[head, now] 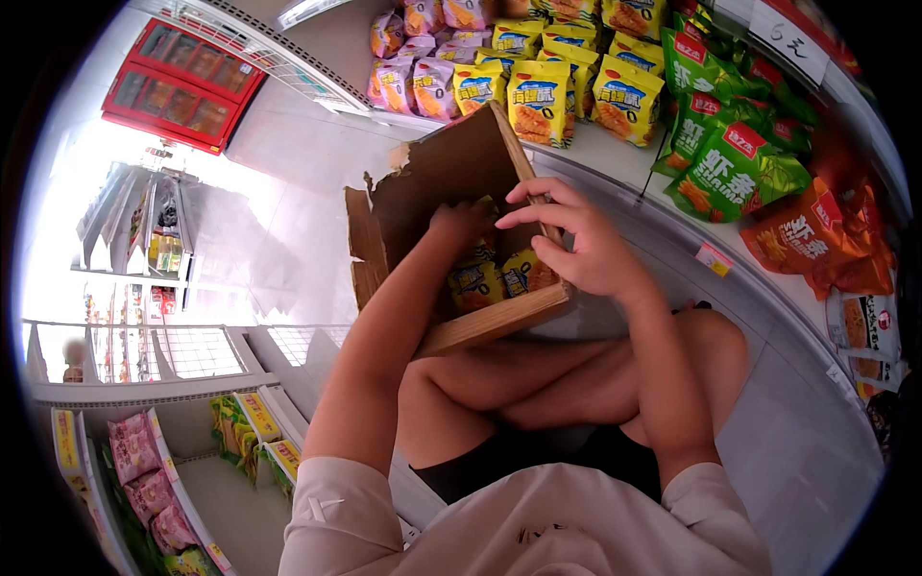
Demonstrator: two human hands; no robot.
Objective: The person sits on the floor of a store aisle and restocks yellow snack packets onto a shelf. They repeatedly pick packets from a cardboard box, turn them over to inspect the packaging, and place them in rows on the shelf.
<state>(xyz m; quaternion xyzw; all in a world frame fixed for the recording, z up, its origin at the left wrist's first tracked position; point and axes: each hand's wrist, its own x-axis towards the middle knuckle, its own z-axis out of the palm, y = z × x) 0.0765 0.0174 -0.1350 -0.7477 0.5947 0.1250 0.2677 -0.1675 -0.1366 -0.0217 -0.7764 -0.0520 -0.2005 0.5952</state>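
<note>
In front of my crossed legs stands an open cardboard box (446, 158) with torn flaps. Several yellow snack bags (477, 286) lie inside, towards its near right corner. My left hand (463, 219) reaches into the box and is at another yellow bag there; shadow hides whether its fingers grip it. Over the box's right edge, my right hand (576, 234) is held with its fingers apart and nothing in them. Whether it touches the cardboard is hard to see.
A shelf ahead bears upright yellow snack bags (539, 104), purple bags (434, 88), green shrimp-snack bags (735, 169) and orange bags (803, 230). Its front edge (677, 234) curves close past the box. Lower left is another shelf unit (230, 497); a red display cabinet (184, 86) stands farther off.
</note>
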